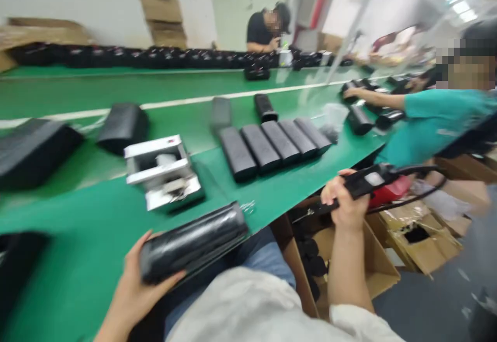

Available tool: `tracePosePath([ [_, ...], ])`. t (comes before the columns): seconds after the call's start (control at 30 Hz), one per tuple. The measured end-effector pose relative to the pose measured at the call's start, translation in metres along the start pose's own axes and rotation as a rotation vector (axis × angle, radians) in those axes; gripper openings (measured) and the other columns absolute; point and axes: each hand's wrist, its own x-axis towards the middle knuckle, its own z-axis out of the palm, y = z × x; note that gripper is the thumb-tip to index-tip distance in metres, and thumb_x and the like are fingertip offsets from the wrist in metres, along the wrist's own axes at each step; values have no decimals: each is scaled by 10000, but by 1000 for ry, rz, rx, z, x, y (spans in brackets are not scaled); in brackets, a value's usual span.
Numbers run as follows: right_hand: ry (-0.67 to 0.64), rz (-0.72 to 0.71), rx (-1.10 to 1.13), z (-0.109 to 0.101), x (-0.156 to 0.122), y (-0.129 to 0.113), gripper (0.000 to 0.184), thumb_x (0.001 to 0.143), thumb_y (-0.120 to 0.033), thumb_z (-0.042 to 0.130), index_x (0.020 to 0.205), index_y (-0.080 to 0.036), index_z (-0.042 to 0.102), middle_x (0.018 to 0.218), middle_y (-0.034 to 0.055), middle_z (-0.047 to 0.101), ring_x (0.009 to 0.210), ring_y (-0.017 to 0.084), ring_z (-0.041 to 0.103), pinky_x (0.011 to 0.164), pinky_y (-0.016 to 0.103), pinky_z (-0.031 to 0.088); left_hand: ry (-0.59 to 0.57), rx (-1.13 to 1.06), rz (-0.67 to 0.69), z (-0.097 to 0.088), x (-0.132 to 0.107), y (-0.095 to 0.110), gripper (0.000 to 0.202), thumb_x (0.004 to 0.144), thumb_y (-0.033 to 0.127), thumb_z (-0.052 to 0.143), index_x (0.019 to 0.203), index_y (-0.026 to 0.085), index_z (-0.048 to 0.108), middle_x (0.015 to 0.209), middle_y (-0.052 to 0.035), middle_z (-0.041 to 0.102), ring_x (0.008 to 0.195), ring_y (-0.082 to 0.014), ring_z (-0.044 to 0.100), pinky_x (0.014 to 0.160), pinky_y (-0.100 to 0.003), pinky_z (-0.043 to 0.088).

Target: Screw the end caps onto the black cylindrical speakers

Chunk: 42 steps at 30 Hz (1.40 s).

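Green-topped desk (89,264) runs diagonally across the view, with a white line along its far part and a long row of black items at the back, below a wall with stacked cardboard sheets (161,15). The hands are well apart and each is closed on something. The left hand (137,285) grips a black padded roll (190,243) from below, holding it just off the desk's near edge, with its far end reaching over the green top. The right hand (345,202), out past that edge, wraps around a black corded handheld tool (367,181), raised above an open cardboard box (349,274) with black pieces inside. Only a narrow green strip separates the held roll from a silver metal jig (163,173), and a few small screws (247,207) lie right beside the roll's end. Five black rounded bars (267,147) sit side by side, close to the desk's near edge, with more black pieces scattered to their left and behind. Across the desk, a co-worker in a teal shirt (435,124) reaches over black pieces, and another person in a black shirt (262,33) works at the far end.
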Motion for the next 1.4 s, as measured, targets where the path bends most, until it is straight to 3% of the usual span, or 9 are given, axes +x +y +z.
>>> tracePosePath([
  [0.13,4,-101,57,50,5,-4,310,756,-179,871,1043,-263,791,613,-84,546,460,110,479,449,237,487,-148,-147,-40,10,-20,-21,1328,794,827,941,1808,220,336,1645,-214,628,1517,-505,674,1306,-743,544],
  [0.37,-262,-486,317,226,8,4,241,955,-280,857,1182,-361,834,622,-86,430,447,98,397,434,239,379,-173,-248,38,16,-20,-30,1439,804,734,1010,1871,276,161,1728,-242,535,1571,-457,636,1317,-638,543],
  [0.57,-451,-346,261,332,-9,53,469,991,-717,904,1054,-333,641,622,-114,445,432,125,344,402,338,310,-151,-297,86,20,-22,-28,1409,823,672,1023,1878,324,156,1727,-216,527,1579,-452,618,1323,-649,532],
  [0.7,-517,-350,161,352,-21,75,660,925,-973,766,1034,-345,596,621,-114,470,445,140,368,433,381,331,-153,-322,94,21,-21,-27,1393,822,648,1031,1872,341,168,1739,-207,514,1589,-456,602,1330,-656,524],
  [0.9,-558,-261,-147,356,-28,69,643,991,-991,651,1163,-379,553,877,-47,610,601,140,469,566,380,501,-167,-346,102,22,-22,-26,1392,852,641,1013,1876,334,122,1738,-212,500,1606,-448,577,1345,-662,504],
  [1.1,-473,-308,-214,361,-32,67,190,1144,-350,668,1196,-349,486,965,-32,629,587,146,453,555,386,450,-181,-342,110,23,-21,-27,1425,844,662,1011,1881,324,94,1719,-215,510,1594,-451,576,1339,-674,502],
  [1.17,-460,-340,-262,362,-30,69,204,1121,-224,585,1196,-358,451,1044,-9,651,602,141,453,552,385,457,-183,-344,115,22,-21,-26,1420,853,669,1002,1882,312,91,1700,-217,524,1571,-446,589,1333,-672,507],
  [1.3,-494,-324,-369,356,-24,73,141,1220,-500,527,1233,-398,429,1225,24,697,642,133,461,565,394,490,-181,-341,132,21,-19,-24,1428,862,694,985,1886,286,78,1674,-228,542,1547,-445,595,1319,-668,517],
  [1.4,-520,-274,-320,349,-27,70,270,1206,-634,568,1224,-390,453,1091,34,696,637,136,445,562,392,483,-169,-327,155,22,-19,-24,1437,864,716,974,1890,266,73,1675,-237,545,1564,-455,572,1329,-680,503],
])
